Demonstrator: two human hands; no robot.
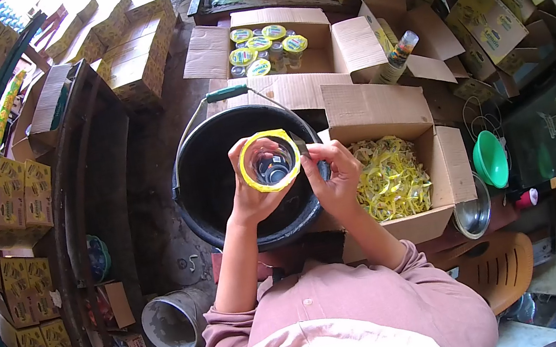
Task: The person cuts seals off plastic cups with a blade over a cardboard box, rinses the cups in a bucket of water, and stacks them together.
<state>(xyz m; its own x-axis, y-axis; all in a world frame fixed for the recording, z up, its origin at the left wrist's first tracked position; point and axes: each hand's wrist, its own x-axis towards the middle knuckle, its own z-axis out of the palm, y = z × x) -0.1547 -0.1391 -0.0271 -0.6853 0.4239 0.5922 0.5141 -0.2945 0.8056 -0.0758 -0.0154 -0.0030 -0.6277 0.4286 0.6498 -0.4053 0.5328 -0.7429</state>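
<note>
My left hand (254,196) is wrapped round a clear cup (269,162) with a yellow rim band, held mouth up over a large black bucket (215,217). At the cup's right side, the thumb and fingers of my right hand (334,173) are pinched together on a thin dark piece whose kind is unclear. A green grip (226,94) sits on the bucket's wire handle. Right of the bucket, an open carton (373,102) holds a heap of yellow-and-clear strips (393,180).
Beyond the bucket, an open carton (278,85) contains several lidded cups (260,43). A bottle (395,58) stands behind the strip carton. To the right are a green bowl (490,160) and a metal basin (474,214). A grey bucket (171,325) stands at lower left.
</note>
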